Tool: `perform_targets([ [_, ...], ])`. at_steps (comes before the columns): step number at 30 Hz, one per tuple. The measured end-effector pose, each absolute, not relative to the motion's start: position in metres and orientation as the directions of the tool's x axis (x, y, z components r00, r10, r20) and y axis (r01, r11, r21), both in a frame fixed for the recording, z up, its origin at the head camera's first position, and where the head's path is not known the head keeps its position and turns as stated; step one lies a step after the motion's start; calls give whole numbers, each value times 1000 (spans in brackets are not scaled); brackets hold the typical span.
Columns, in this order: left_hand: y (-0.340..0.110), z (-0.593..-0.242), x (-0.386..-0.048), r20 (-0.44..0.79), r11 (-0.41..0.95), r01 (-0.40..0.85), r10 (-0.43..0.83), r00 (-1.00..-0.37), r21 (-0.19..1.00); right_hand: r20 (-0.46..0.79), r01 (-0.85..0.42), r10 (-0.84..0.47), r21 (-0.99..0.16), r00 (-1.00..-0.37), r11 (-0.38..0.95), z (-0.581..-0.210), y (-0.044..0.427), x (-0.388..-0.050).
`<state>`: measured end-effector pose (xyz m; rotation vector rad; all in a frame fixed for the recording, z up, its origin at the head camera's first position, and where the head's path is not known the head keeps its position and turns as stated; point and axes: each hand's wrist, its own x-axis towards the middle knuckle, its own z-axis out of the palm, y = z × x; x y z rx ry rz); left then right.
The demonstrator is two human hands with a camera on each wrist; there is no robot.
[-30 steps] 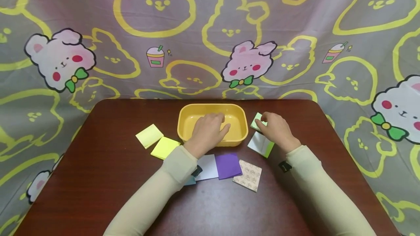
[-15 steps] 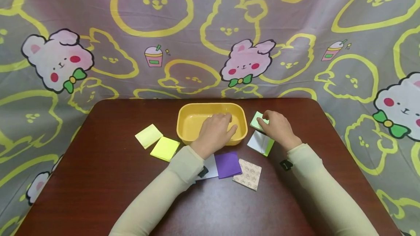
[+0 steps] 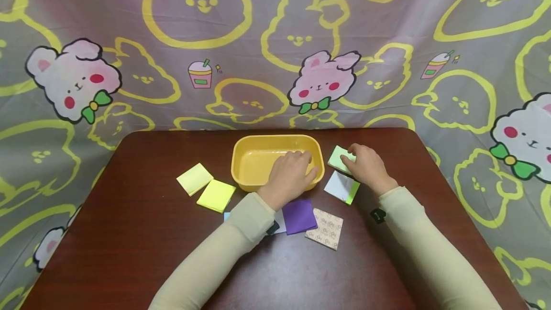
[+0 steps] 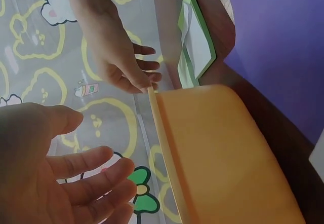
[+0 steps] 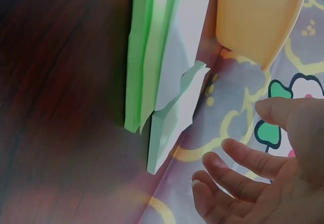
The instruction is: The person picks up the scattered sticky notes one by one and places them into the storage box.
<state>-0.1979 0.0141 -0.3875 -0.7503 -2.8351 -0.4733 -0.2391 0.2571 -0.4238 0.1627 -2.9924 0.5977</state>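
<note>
A: Where are the hands, and do they hold anything?

B: The left hand (image 3: 287,176) is just right of the frame's centre, seen over the right half of a yellow, round-cornered rectangular tub (image 3: 251,164); the right hand (image 3: 369,169) is farther right, over the edge of a pale green square paper pad (image 3: 338,156); the hands are apart from each other, fingers loosely bent, gripping nothing; the right wrist view shows a gap between fingertips and paper.

A: What else lies on the desk (image 3: 129,228)?

B: Just below the pale green pad, right of centre, a white-faced paper pad with a bright green edge (image 3: 340,185); at lower centre, a purple square pad (image 3: 299,216), with a beige patterned square pad (image 3: 325,229) touching its right side; left of the tub, a pale yellow square pad (image 3: 194,179) and a bright yellow square pad (image 3: 216,196); a grey cartoon-printed curtain (image 3: 241,61) fills the upper frame.
</note>
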Motion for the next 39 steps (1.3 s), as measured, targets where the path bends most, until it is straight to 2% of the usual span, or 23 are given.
perform_targets([
  [9,29,-387,-196,257,822,530,477,-840,207,85,-109,-83,-381,-993,918,-426,260,-243],
  [23,41,-389,-203,259,814,548,497,-828,193,89,-118,-90,-386,-992,915,-426,268,-251],
  [33,43,-392,-201,256,814,555,507,-823,172,22,-79,-77,-369,-997,926,-436,271,-258],
  [39,45,-393,-203,264,809,565,516,-815,163,-81,-44,-75,-331,-994,943,-440,271,-263],
])
